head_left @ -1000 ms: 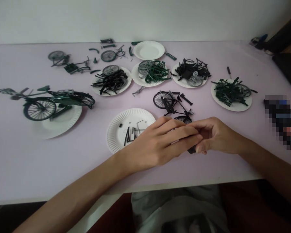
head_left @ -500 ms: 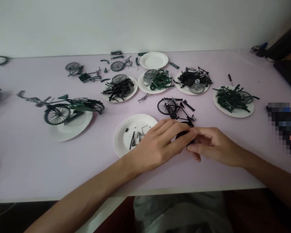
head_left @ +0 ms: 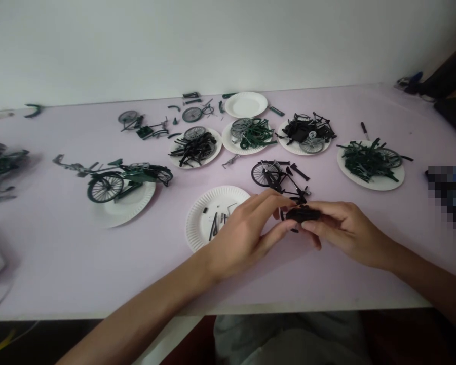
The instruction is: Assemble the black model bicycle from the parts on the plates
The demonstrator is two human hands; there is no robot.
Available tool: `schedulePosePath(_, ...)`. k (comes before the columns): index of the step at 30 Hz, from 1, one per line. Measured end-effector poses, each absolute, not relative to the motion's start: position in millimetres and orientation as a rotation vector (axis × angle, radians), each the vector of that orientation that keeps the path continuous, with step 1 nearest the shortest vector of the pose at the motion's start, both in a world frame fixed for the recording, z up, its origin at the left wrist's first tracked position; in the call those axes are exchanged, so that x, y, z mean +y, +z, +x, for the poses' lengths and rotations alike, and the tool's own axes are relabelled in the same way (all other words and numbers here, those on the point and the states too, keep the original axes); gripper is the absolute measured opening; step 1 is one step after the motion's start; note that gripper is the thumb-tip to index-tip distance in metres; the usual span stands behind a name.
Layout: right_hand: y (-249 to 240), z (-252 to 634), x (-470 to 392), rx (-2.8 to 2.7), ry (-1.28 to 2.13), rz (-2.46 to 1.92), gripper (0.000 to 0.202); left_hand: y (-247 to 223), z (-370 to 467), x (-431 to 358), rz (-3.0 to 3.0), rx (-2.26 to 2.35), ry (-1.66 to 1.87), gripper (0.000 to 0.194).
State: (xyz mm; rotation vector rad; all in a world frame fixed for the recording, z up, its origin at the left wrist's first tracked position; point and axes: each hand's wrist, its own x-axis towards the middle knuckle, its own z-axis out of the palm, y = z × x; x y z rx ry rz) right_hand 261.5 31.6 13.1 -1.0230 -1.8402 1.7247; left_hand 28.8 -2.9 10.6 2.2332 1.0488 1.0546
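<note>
Between my two hands is a small black model bicycle part (head_left: 303, 215); its exact kind is hard to make out. My left hand (head_left: 253, 223) pinches its left end with thumb and fingers. On its right end, my right hand (head_left: 336, 223) is closed with thumb and index finger. Just behind the hands lies a partly built black model bicycle (head_left: 279, 177) on its side, its front partly behind my fingers. A white paper plate (head_left: 195, 208) with small loose parts sits under my left wrist, partly covered.
A green model bicycle (head_left: 129, 177) rests on a plate at the left. Paper plates heaped with black parts (head_left: 193, 147), green parts (head_left: 256, 134) and more green parts (head_left: 372, 159) stand farther back. A screwdriver (head_left: 365, 129) lies at the right. The table's front edge (head_left: 289, 306) is near me.
The black part has turned and shows more between my hands, as my left fingers have shifted back to its left end. The camera view has swung slightly left and up.
</note>
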Motion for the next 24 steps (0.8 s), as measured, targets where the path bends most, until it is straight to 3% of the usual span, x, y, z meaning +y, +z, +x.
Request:
schedulePosePath(6,16.1,258.9,30.0,-1.829,1.689,-1.01,0.022,6.7,31.3,-3.1,2.181,0.979,1.166,0.017)
schedulePosePath(12,14.5,262.0,34.2,-1.718,1.909,-0.948,0.042,0.7,26.8,-4.0,2.498,0.974,1.155,0.033)
schedulePosePath(24,13.5,260.9,36.8,-1.488,2.078,-0.846,0.031,-0.5,39.8,-5.5,2.521,0.976,1.336,0.027)
